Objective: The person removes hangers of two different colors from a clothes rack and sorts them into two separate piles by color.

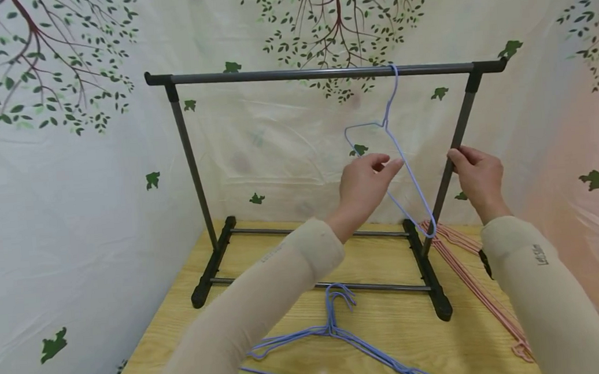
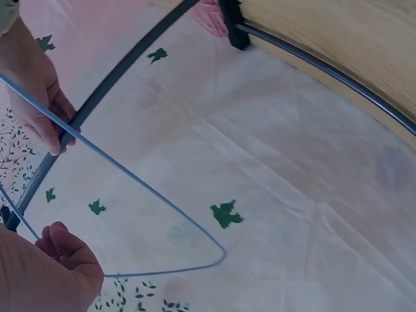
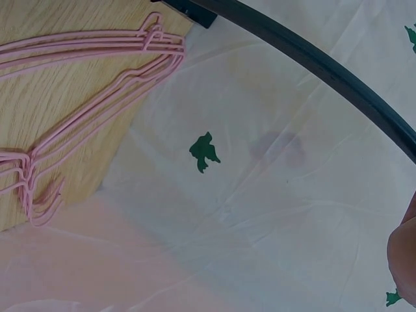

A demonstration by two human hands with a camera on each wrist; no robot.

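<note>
A blue wire hanger [image 1: 389, 104] hangs by its hook from the rail [image 1: 271, 76] of a black clothes rack, right of the middle and turned at an angle. My left hand [image 1: 364, 185] is beside the hanger, fingers loosely curled with a gap between thumb and forefinger. Its thumb tip overlaps the hanger's near sloping wire in the head view. With thumb and fingers my right hand [image 1: 480, 177] grips the rack's right upright [image 1: 463, 119]. Only an edge of that hand shows in the right wrist view, near the upright.
Several blue hangers [image 1: 365, 350] lie stacked on the wooden table [image 1: 160, 353] in front of the rack. A bundle of pink hangers [image 3: 91, 104] lies right of the rack's foot [image 1: 442, 310]. Behind hangs a pale cloth with printed branches and leaves.
</note>
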